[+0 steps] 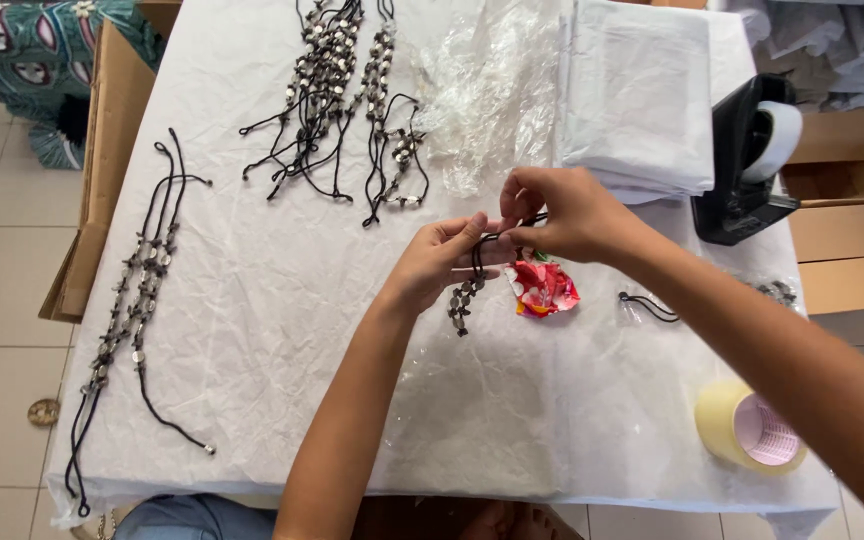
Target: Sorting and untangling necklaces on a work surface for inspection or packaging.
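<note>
Beaded cord necklace [468, 290] hangs at table centre, pinched between my left hand [439, 262] and right hand [557, 212], fingers closed on its black cords; red floral pouch [542, 288] lies at three o'clock.

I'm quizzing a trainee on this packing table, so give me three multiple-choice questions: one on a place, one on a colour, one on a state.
1. Where is the tape dispenser?
A. far right of the table
B. near left corner
C. on the floor

2. What colour is the cord between the hands?
A. white
B. black
C. red

3. What is the state of the left hand and right hand?
A. both flat on the table
B. both pinching the cord
C. both empty, held apart

Answers:
1 A, it sits by the folded white sheets at the right edge.
2 B, the cord is black with metal beads.
3 B, fingers of both hands close on it above the table.
</note>
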